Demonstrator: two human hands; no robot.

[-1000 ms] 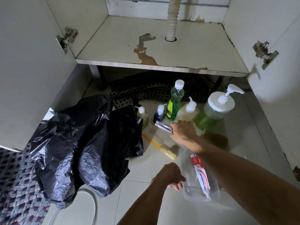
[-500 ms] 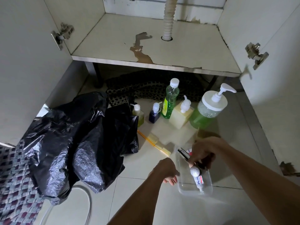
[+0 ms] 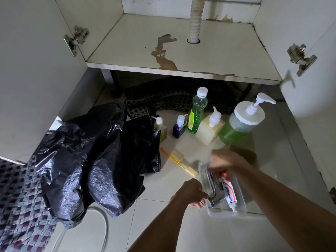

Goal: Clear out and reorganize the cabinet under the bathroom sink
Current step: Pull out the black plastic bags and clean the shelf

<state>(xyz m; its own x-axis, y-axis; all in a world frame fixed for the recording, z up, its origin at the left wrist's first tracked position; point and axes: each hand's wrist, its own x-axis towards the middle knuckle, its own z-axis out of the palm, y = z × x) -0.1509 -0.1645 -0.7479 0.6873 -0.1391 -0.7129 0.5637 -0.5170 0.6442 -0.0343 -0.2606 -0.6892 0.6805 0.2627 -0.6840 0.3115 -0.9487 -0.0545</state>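
From the head view: clear plastic tray (image 3: 227,210) on the floor, light, thin-walled and likely slippery, best lifted by both long rims; left hand (image 3: 192,194) curled on its near-left edge, right hand (image 3: 225,161) blurred above, grip unclear.

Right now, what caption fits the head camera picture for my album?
Two hands, left hand and blurred right hand, at a clear tray holding toothpaste, bottles lined up before the emptied cabinet.

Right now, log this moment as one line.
left hand grips clear tray | right hand blurred above tray | toothpaste in tray | cabinet shelf bare
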